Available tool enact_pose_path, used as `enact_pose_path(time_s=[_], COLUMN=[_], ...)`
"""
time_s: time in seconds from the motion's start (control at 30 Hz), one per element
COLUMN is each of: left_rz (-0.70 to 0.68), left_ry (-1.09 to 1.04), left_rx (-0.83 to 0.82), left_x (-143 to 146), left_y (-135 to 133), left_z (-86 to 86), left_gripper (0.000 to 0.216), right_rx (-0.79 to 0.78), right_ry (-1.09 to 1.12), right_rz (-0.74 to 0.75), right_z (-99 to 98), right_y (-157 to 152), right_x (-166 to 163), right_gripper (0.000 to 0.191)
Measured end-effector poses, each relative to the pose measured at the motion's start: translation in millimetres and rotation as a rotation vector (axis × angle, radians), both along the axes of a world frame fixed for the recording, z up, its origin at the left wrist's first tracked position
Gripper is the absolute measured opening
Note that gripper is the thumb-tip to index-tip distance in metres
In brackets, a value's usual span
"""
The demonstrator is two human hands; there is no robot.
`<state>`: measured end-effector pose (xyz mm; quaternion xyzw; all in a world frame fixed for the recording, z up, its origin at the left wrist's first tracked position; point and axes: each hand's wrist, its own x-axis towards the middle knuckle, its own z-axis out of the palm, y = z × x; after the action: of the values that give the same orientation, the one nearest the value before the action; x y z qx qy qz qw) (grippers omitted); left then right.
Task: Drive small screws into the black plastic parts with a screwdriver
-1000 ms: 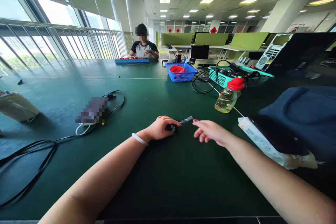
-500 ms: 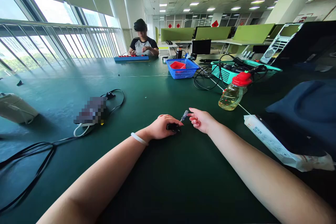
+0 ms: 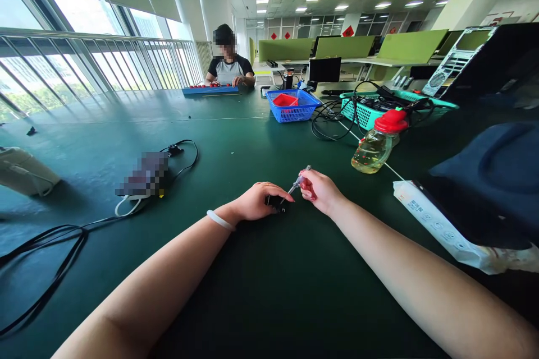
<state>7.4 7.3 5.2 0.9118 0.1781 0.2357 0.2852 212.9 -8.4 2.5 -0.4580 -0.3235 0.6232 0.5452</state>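
A small black part (image 3: 282,209) is held on the green counter (image 3: 269,286) beneath the left hand (image 3: 257,202), which is curled over it. A screwdriver (image 3: 296,184) is pinched by its handle in the right hand (image 3: 320,191) and slanted down toward the part; whether the part is touched cannot be told. A red-capped bottle (image 3: 373,150) is seen beyond, to the right.

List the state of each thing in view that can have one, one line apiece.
Left hand, holding the black part
Black part, partly hidden by the left hand
Right hand, gripping the screwdriver
Screwdriver, slanting down toward the black part
Bottle, red lid on, liquid inside
Blue basket, holding a red container
Green basket, holding black items
Monitor, screen dark
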Motion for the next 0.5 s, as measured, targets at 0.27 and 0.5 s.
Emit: enact_pose_path(time_s=[0.27,0.5], left_rz=[0.045,0.11], left_ry=[0.042,0.024], left_rx=[-0.035,-0.104], left_x=[-2.2,-1.3], left_y=[-0.1,-0.9], left_z=[-1.9,-4.5], left_gripper=[0.065,0.088], right_rx=[0.191,0.295], right_ry=[-0.051,-0.135], right_rz=[-0.087,-0.026], right_z=[-5.2,-4.3], right_y=[-2.1,-11.8], right_x=[4.9,0.6], right_gripper=[0.017,0.016])
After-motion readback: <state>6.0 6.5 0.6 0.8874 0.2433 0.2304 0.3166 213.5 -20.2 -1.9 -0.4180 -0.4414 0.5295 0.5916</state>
